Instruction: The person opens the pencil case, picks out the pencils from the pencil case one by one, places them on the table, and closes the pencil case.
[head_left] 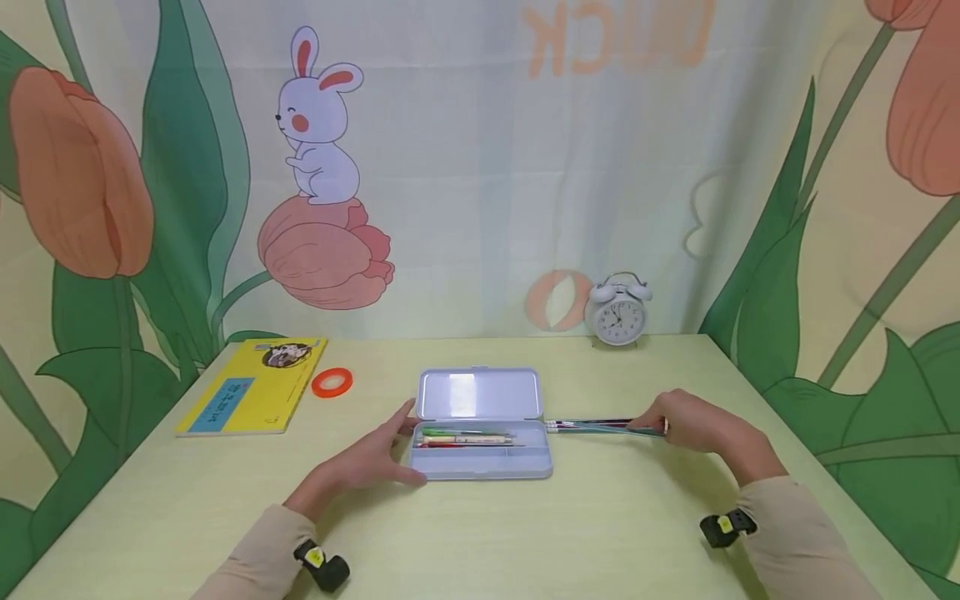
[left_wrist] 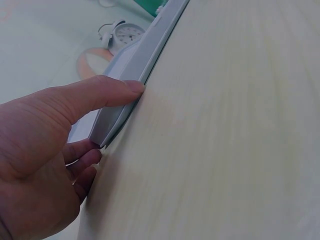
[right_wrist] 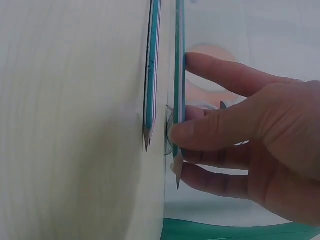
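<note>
A pale lavender pencil case [head_left: 532, 462] lies with its lid [head_left: 480, 396] raised at the back. In its rear compartment are several pens [head_left: 465, 439], among them green, cream and red ones. My left hand [head_left: 360, 462] grips the case's left end, thumb at the front corner and fingers toward the back. To the right of the case, my right hand [head_left: 693, 421] pinches a teal striped pencil [right_wrist: 180, 75] between thumb and fingers, near its sharpened tip. Other striped pencils [right_wrist: 151, 85] lie on the table beside it, tips pointing the same way.
A yellow book [head_left: 247, 387] lies at the far left, with an orange tape ring [head_left: 332, 382] beside it. At the back right stands a white alarm clock [head_left: 619, 317]. A printed curtain [head_left: 465, 183] hangs behind the table [head_left: 525, 542].
</note>
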